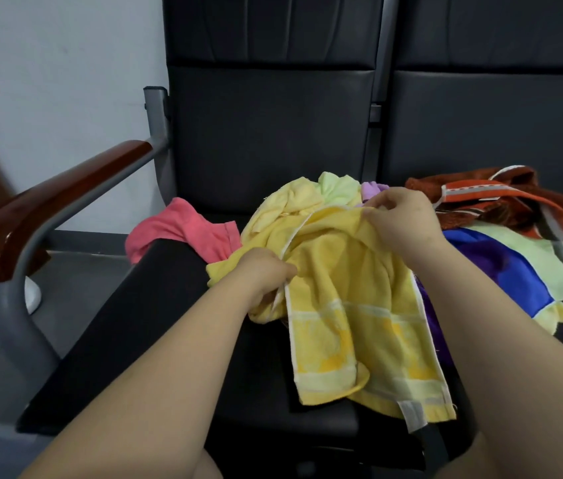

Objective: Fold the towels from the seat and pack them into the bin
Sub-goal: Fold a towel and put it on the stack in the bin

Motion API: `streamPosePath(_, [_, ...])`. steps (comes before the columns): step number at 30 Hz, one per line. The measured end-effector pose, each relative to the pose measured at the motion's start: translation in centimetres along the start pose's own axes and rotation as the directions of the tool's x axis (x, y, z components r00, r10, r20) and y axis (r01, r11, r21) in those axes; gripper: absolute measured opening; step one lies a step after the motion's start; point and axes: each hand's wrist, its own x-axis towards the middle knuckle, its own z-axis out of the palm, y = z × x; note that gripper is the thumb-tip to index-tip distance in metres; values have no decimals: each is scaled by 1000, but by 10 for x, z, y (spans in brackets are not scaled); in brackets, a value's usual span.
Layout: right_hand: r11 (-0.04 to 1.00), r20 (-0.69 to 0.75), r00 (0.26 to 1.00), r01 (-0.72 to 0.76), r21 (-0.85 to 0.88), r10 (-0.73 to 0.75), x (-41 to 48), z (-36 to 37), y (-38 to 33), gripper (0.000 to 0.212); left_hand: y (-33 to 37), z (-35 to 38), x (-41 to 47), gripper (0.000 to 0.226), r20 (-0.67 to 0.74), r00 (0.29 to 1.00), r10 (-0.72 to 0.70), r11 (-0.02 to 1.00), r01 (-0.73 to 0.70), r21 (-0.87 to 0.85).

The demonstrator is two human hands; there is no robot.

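Rumpled yellow towel (352, 305) drapes over the black seat (155, 323) at frame centre, pink towel (183, 226) lying to its left.

We see two bare forearms (169, 357) (full, smooth, rounded), and a left hand (266, 274) and right hand (401, 219), both bare and broad.

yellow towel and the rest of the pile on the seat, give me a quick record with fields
held item: yellow towel, unfolded, draped on the seat
left hand: grips its white-trimmed edge
right hand: pinches its upper edge
other towels: pink towel at left, orange towel at right, blue towel in front of the orange one
bin: not in view
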Motion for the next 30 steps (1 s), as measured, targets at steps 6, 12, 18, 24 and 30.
streamPosePath(6, [975,-254,952,-123,186,168,9,-21,8,19,18,-32,1,7,-131,979,155,707,-203,-678])
streamPosePath(12, [955,-205,938,-250,162,280,9,-29,16,29,13,-78,-26,5,169,898,407,809,-269,-523])
streamPosePath(18, [970,-89,971,-228,-81,221,3,-26,18,30,-13,-58,-22,49,502,813,-296,880,28,474])
streamPosePath(24, [953,43,967,-240,-186,252,7,-19,16,29,-13,-37,-14,68,268,933,-239,850,68,523])
streamPosePath(30, [942,344,906,-142,-304,247,0,-17,9,29,-6,-19,-23,36,312,936,-164,761,-81,643])
